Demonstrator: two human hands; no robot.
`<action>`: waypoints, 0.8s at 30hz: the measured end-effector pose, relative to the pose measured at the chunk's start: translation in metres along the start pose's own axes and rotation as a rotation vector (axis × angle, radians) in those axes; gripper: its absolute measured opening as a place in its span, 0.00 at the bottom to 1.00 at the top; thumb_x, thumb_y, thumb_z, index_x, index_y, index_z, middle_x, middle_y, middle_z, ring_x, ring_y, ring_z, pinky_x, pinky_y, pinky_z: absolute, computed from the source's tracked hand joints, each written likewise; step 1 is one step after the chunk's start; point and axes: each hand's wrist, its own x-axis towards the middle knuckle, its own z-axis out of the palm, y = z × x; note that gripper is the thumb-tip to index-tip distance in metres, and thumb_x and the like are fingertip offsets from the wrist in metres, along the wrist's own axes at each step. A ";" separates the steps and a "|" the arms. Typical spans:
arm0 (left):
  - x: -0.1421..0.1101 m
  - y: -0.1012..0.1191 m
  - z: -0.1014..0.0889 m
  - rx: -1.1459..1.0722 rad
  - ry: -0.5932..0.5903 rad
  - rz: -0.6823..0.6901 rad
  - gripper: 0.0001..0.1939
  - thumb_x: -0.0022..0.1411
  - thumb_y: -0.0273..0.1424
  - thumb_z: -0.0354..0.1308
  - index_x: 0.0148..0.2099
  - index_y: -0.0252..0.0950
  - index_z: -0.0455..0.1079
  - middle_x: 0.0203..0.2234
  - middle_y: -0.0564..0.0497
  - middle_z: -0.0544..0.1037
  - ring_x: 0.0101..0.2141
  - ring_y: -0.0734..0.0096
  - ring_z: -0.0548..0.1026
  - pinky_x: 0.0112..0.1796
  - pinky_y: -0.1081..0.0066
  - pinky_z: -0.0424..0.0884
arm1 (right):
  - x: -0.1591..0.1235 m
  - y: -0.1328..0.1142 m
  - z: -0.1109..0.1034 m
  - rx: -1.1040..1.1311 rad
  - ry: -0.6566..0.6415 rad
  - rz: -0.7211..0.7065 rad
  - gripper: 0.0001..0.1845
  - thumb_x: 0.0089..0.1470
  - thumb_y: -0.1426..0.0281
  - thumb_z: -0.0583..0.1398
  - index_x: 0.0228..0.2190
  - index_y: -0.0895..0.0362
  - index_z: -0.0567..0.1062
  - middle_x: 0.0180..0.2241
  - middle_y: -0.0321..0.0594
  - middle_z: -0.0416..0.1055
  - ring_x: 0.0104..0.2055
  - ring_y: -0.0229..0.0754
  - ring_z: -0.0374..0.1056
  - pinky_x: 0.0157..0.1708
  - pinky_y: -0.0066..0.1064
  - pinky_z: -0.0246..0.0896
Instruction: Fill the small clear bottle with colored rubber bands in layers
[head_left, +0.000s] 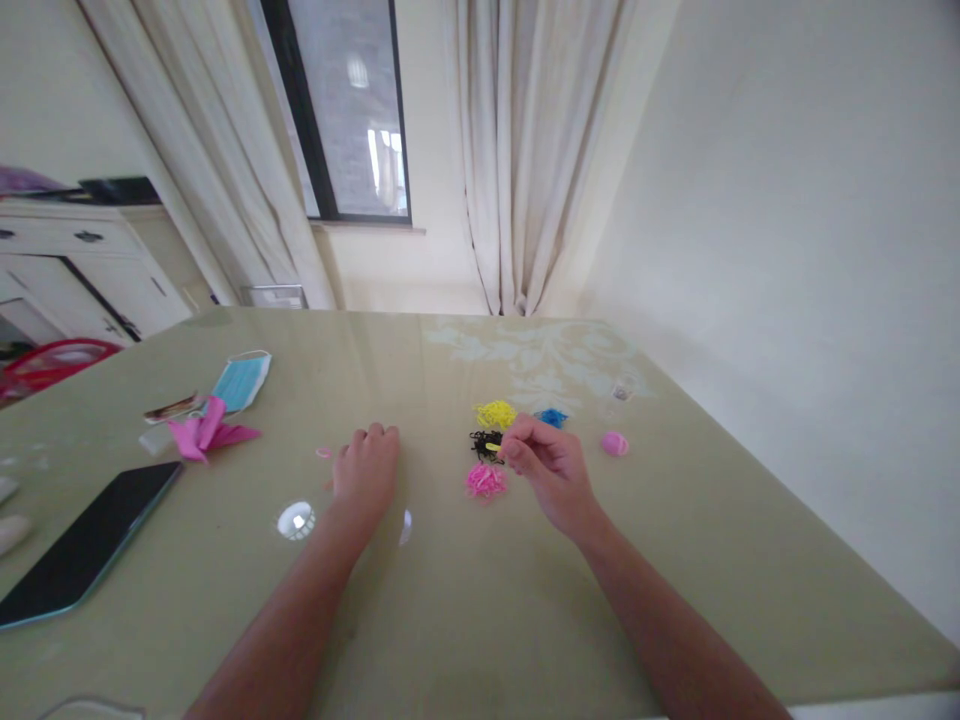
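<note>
At the far left, two pale rounded objects [13,534] are being cut off by the edge of view. One dark-screened device [90,540] is being supported flat on the table [435,620] beside them; beyond it, one pink folded piece [206,430] is being seen near one blue face mask [242,382]. Next, one small pink scrap [323,453] is being shown just beside the left hand [367,465], which is being rested palm down; whether it is being kept open or closed underneath cannot be told. Four small piles are being grouped farther right: one pink pile [486,481], one black pile [484,443], one yellow pile [496,413] and one blue pile [551,417], their pieces too tangled to be counted. One yellow strip [493,447] is being pinched at the black pile between thumb and fingers of the right hand [551,468]; whether the pile is being touched cannot be told. Rightmost, one pink rounded object [614,443] is being seen.
</note>
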 end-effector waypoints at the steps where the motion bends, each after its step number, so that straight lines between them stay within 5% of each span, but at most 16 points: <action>1: 0.001 0.000 0.000 -0.009 -0.005 0.001 0.21 0.72 0.20 0.41 0.50 0.35 0.75 0.47 0.37 0.79 0.49 0.49 0.79 0.44 0.57 0.77 | 0.000 0.000 0.000 0.004 -0.002 -0.007 0.19 0.65 0.57 0.65 0.28 0.56 0.78 0.25 0.35 0.68 0.26 0.36 0.60 0.26 0.28 0.55; 15: 0.009 0.003 0.006 -0.131 0.087 0.008 0.16 0.73 0.24 0.44 0.49 0.34 0.73 0.44 0.39 0.81 0.47 0.51 0.80 0.44 0.60 0.73 | 0.004 0.009 -0.005 -0.009 0.081 -0.007 0.19 0.64 0.53 0.65 0.28 0.54 0.76 0.24 0.33 0.66 0.24 0.36 0.58 0.26 0.29 0.55; 20: 0.013 0.008 0.006 -0.256 0.174 -0.025 0.14 0.74 0.27 0.46 0.50 0.36 0.73 0.43 0.40 0.82 0.45 0.54 0.81 0.44 0.62 0.73 | 0.022 0.040 -0.017 -0.491 0.219 0.089 0.12 0.64 0.61 0.64 0.34 0.56 0.79 0.29 0.37 0.76 0.28 0.40 0.66 0.32 0.31 0.60; 24: 0.016 0.007 0.010 -0.350 0.213 -0.001 0.15 0.75 0.27 0.47 0.52 0.36 0.75 0.46 0.40 0.83 0.46 0.54 0.81 0.44 0.63 0.73 | 0.051 0.065 -0.018 -0.939 0.055 0.245 0.05 0.60 0.70 0.66 0.32 0.56 0.82 0.32 0.41 0.80 0.33 0.43 0.72 0.36 0.32 0.61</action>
